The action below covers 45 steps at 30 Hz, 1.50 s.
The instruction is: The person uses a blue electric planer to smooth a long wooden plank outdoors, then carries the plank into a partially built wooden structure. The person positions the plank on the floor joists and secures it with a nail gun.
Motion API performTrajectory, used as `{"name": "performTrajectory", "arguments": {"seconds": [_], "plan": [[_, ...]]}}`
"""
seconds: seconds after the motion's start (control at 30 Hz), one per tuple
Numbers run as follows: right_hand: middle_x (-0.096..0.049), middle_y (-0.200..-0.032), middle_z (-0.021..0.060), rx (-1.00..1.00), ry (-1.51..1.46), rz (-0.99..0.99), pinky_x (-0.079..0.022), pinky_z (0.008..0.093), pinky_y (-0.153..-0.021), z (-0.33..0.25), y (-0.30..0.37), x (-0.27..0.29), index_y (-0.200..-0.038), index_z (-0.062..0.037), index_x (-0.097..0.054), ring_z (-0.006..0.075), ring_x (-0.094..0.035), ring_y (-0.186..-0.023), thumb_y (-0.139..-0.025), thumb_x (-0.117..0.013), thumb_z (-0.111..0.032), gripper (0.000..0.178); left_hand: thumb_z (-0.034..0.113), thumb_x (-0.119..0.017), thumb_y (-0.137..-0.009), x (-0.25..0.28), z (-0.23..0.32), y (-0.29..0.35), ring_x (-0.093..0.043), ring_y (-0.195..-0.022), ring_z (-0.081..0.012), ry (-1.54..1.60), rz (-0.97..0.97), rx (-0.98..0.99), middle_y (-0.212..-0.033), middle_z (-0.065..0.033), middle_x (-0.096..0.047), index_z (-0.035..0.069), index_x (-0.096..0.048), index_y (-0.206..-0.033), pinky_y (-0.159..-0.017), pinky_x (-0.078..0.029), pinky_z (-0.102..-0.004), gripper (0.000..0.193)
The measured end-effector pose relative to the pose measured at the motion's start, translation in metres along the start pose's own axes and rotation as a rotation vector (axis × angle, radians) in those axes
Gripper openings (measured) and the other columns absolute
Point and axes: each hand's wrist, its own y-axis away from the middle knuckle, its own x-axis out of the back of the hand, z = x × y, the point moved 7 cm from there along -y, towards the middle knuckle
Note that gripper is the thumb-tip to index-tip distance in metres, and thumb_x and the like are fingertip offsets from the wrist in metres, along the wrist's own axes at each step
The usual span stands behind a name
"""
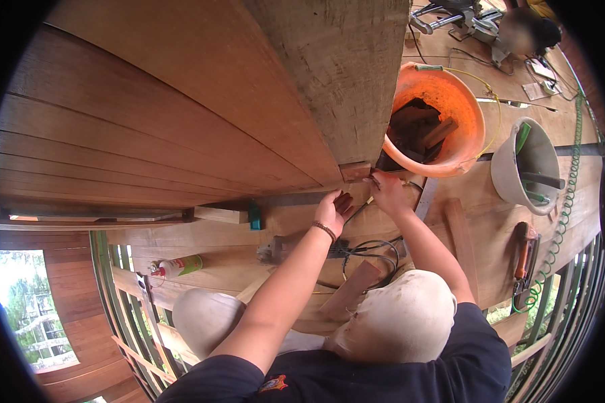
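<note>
My right hand [388,193] is closed, its fingertips pinching at the edge of a small wood block [355,172]. What it holds, if anything, I cannot make out. That block sits at the lower end of a thick wooden post [336,80], next to a wide panel of brown boards [181,114]. My left hand [333,211] is below the block, palm partly turned up, fingers loosely bent and apart, with nothing visible in it. Under my forearms lie a power tool [275,251], partly hidden by my left arm, and its coiled black cable [376,252].
An orange bucket [474,127] of wood offcuts stands right of the post, beside a pale bucket [504,178]. A caulking gun [523,262], a green coiled hose [566,215] and a bottle [181,266] lie around. Far right, a person is near a saw [477,27].
</note>
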Motion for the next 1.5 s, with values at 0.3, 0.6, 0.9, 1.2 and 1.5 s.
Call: {"name": "performTrajectory", "arguments": {"seconds": [0.3,0.6,0.9,1.2,1.5], "plan": [[-0.068,-0.076,0.0202,-0.012,0.380,0.025,-0.054,0.0492,-0.064,-0.019,-0.002,0.001,-0.093,-0.0005,-0.060,0.0402,-0.068,-0.071,-0.098,-0.059,-0.030,0.030,0.022,-0.062,-0.095,-0.009,0.004,0.010,-0.060,-0.116,-0.0280,-0.071,-0.014,0.023,-0.120,-0.0106,-0.063,0.005,-0.058,-0.119,-0.098,-0.049,-0.0464,0.030],[-0.071,-0.086,0.0206,-0.176,0.503,-0.198,-0.055,0.0490,-0.071,-0.032,-0.010,0.001,-0.095,-0.0019,-0.063,0.0380,-0.071,-0.082,-0.100,-0.055,-0.030,0.030,0.022,-0.059,-0.097,-0.009,-0.001,0.016,-0.058,-0.122,-0.0259,-0.133,-0.020,0.023,-0.129,-0.0091,-0.062,0.005,-0.058,-0.127,-0.101,-0.048,-0.0440,0.034],[-0.070,-0.083,0.0201,-0.187,0.459,-0.132,-0.054,0.0508,-0.070,-0.021,-0.007,-0.006,-0.095,-0.0019,-0.060,0.0398,-0.069,-0.080,-0.100,-0.055,-0.035,0.034,0.020,-0.058,-0.098,-0.014,-0.004,0.030,-0.058,-0.122,-0.0246,-0.169,-0.092,-0.001,-0.129,-0.0078,-0.062,0.005,-0.057,-0.130,-0.101,-0.046,-0.0436,0.035],[-0.069,-0.086,0.0185,-0.095,0.417,-0.043,-0.054,0.0507,-0.069,-0.016,-0.004,-0.002,-0.097,-0.0028,-0.061,0.0392,-0.069,-0.079,-0.100,-0.055,-0.033,0.031,0.018,-0.055,-0.100,-0.029,-0.015,0.051,-0.064,-0.115,-0.0218,-0.305,-0.174,-0.017,-0.125,-0.0080,-0.066,0.006,-0.058,-0.129,-0.094,-0.051,-0.0395,0.032],[-0.069,-0.086,0.0171,-0.066,0.447,-0.039,-0.055,0.0490,-0.068,-0.024,-0.006,-0.001,-0.093,-0.0027,-0.063,0.0370,-0.070,-0.078,-0.099,-0.057,-0.033,0.031,0.022,-0.055,-0.101,-0.006,-0.025,0.054,-0.065,-0.115,-0.0227,-0.359,-0.124,0.036,-0.125,-0.0088,-0.066,0.006,-0.056,-0.134,-0.093,-0.050,-0.0406,0.037]]}}
